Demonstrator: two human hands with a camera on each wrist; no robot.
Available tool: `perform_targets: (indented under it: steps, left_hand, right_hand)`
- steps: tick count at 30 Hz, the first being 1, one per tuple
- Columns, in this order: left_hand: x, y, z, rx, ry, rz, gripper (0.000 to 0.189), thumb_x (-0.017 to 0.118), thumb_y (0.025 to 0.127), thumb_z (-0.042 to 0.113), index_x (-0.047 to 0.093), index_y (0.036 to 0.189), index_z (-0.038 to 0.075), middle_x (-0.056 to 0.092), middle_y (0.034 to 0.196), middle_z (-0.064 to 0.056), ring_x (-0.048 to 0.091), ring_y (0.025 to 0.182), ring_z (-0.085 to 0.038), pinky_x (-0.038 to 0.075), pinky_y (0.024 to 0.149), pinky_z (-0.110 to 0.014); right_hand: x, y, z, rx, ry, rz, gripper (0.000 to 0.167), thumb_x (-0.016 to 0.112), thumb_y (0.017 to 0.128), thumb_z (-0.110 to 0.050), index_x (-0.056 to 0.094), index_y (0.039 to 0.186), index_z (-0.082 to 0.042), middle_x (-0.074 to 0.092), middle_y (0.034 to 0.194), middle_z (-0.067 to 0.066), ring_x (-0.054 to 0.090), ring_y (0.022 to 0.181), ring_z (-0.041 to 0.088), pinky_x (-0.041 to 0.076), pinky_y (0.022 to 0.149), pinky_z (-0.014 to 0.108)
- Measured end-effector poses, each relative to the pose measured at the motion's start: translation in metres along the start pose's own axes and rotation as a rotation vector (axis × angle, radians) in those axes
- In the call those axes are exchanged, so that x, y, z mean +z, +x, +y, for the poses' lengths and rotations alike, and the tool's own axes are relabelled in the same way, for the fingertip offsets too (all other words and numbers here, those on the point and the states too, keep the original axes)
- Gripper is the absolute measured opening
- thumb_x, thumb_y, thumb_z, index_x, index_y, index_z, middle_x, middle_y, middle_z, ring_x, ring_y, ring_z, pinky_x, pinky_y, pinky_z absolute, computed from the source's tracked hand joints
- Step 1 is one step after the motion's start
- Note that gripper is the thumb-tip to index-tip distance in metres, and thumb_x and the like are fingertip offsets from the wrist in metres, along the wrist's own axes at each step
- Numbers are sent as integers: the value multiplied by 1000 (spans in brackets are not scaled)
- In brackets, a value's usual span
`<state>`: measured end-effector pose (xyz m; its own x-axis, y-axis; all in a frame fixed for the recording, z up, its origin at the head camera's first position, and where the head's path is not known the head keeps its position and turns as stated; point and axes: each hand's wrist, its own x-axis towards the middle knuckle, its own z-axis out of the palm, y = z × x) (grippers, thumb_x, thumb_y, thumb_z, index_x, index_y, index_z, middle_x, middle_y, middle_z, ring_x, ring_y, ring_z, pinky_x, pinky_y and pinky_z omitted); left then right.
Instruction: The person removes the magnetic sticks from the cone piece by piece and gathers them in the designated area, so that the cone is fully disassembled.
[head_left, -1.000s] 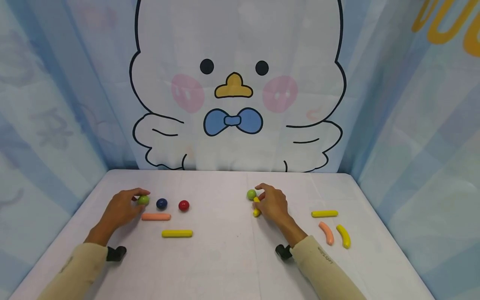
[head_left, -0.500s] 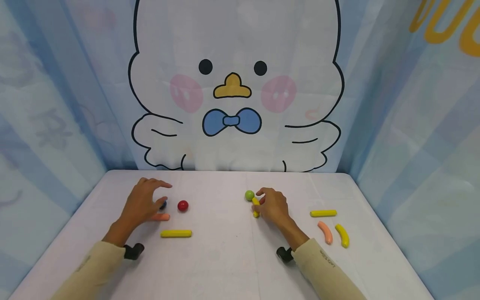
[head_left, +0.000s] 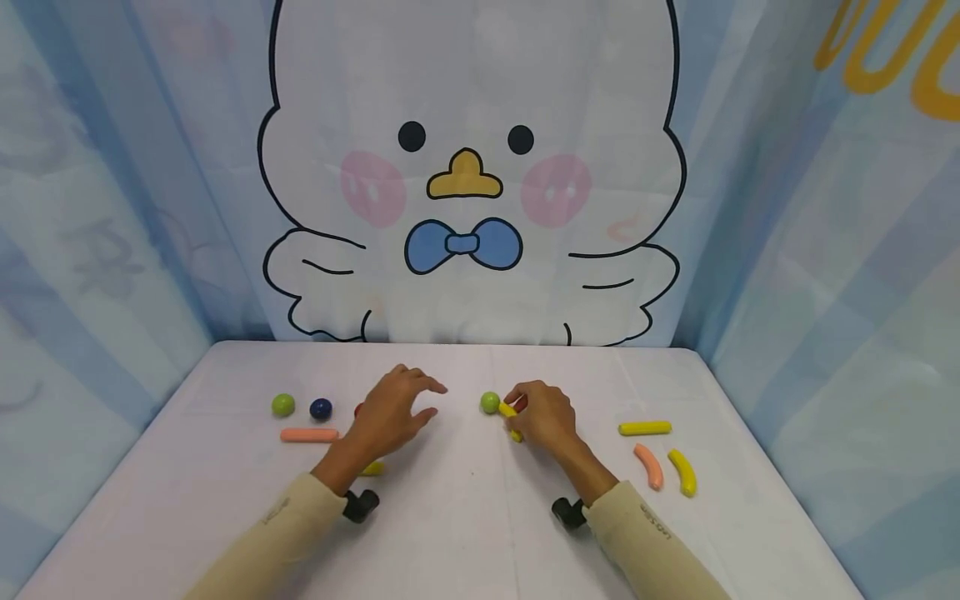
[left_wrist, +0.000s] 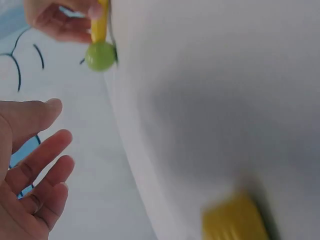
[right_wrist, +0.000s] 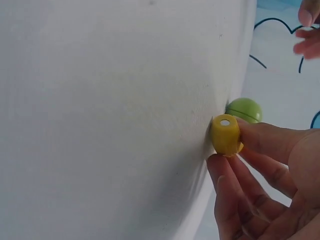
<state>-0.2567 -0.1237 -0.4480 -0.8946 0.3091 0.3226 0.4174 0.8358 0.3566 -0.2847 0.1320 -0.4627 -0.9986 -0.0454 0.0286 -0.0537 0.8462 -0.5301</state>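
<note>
My left hand [head_left: 393, 414] reaches over the middle-left of the table with its fingers apart and nothing in them. In the left wrist view, its thumb and fingers [left_wrist: 52, 145] show spread and bare. My right hand [head_left: 543, 417] pinches a yellow stick [head_left: 510, 422] between thumb and fingers. The stick's blunt end with a white spot faces the right wrist camera. At the stick's far end sits a green ball [head_left: 490, 403], right against it in the left wrist view.
Left lie another green ball [head_left: 282, 405], a dark blue ball [head_left: 321, 409], a pink stick [head_left: 309, 435], a half-hidden red ball [head_left: 357, 409] and yellow stick [head_left: 372, 470]. Right lie a yellow stick [head_left: 645, 427], a curved pink piece [head_left: 648, 467] and a curved yellow piece [head_left: 682, 473].
My left hand has come away from the left green ball and swept right, past the blue and red balls. The other green ball and the right hand's yellow stick have shifted slightly toward me.
</note>
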Motion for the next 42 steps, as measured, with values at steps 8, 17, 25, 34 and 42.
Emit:
perform_targets:
  steps: [8,17,25,34,42]
  left_hand:
    - [32,18,28,26,-93,-110,34,88,89,17,79,122,16,76,119,-6,66,103,-21,60,94,-41]
    - [47,29,38,44,-93,-111,29,90,86,13,81,114,14,75,106,-3,69,98,-20,61,92,-39]
    - [54,35,39,20,-90,-133,29,90,85,11,81,113,11,75,99,-2,69,91,-17,60,85,-37]
    - [56,39,41,32,-110,-172,27,88,88,13,81,114,10,78,104,-3,71,96,-19,60,90,-39]
    - [56,42,42,-1,-95,-204,28,87,90,16,80,117,12,77,106,-1,70,98,-19,59,93,-39]
  right_hand:
    - [4,-5,-1,-33,-2,-4,25,93,81,-16,82,103,-20,77,90,-2,65,82,17,48,69,33]
    - [5,-11,-6,-68,-11,-12,26,93,81,-17,82,104,-18,78,90,-1,66,83,18,50,71,35]
    - [2,-16,-6,-84,-24,-41,25,93,82,-17,82,105,-18,77,88,-3,64,80,16,47,69,32]
    - [-5,-24,0,-93,-58,-51,22,91,83,-15,81,103,-20,77,90,-3,65,86,17,52,79,40]
    - [-17,-38,10,-75,-81,-12,23,90,84,-16,81,104,-23,76,92,-4,65,89,20,54,80,43]
